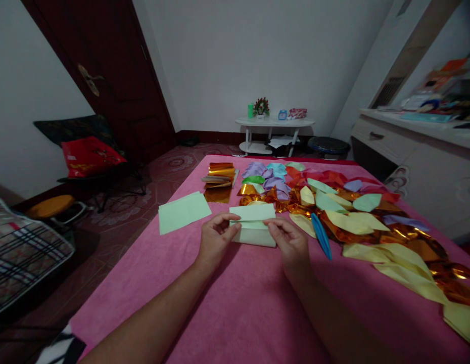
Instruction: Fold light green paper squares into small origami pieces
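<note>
A pale green sheet of paper (254, 236) with a crosswise fold lies on the pink cloth in front of me. My left hand (217, 235) pinches the left end of the fold between thumb and fingers. At the right end, my right hand (291, 242) grips the same fold in a like pinch. Left of my hands rests a small stack of pale green sheets (185, 213). Beyond it sits a pile of gold foil sheets (219, 182). A narrow folded blue paper (321, 236) lies just right of my right hand.
Folded papers in yellow (358, 221), purple and green, with crumpled gold foil, spread over the right side of the pink-covered table (144, 298). A white side table (275, 123) stands by the wall, a drawer cabinet (420, 146) at right, a chair with a red bag (91, 156) at left.
</note>
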Tool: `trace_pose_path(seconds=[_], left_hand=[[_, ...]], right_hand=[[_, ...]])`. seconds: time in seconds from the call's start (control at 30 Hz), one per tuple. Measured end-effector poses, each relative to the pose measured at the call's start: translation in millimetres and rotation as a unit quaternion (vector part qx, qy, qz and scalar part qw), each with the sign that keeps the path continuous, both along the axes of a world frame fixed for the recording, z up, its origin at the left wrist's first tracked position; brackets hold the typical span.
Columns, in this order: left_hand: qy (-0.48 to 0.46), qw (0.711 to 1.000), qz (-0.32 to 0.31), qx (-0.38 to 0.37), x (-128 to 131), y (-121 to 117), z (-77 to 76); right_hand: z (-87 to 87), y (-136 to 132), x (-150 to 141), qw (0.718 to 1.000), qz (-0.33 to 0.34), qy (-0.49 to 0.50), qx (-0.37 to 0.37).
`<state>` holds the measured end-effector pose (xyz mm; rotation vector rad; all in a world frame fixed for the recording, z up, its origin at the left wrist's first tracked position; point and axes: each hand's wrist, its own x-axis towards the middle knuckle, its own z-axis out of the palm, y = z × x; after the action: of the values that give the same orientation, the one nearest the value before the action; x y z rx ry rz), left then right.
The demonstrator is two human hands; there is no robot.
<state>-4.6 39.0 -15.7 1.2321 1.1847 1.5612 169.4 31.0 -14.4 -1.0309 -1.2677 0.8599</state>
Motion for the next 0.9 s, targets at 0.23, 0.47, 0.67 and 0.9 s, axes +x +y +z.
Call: trace_pose_path(seconds=[0.23,0.47,0.67,0.9], left_hand=[[-0.028,0.999,0.002,-0.021,1,-1,1.3],[-0.096,0.994,-0.040,-0.018,1,2,-2.4],[-0.014,1.000,-0.020,-0.016,-1,0,0.3],[0.018,0.998,-0.040,-0.039,-2,0,0.5]], right_hand=[[-9.3,3,-2,0.996,0.050,0.056,-0.044],[-8.0,3,-4,0.993,0.064,0.074,-0.063],[-14.4,6,-4,0.996,0.028,0.059,-0.063],[-15.3,6,-4,0.995,0.015,0.076,-0.061]])
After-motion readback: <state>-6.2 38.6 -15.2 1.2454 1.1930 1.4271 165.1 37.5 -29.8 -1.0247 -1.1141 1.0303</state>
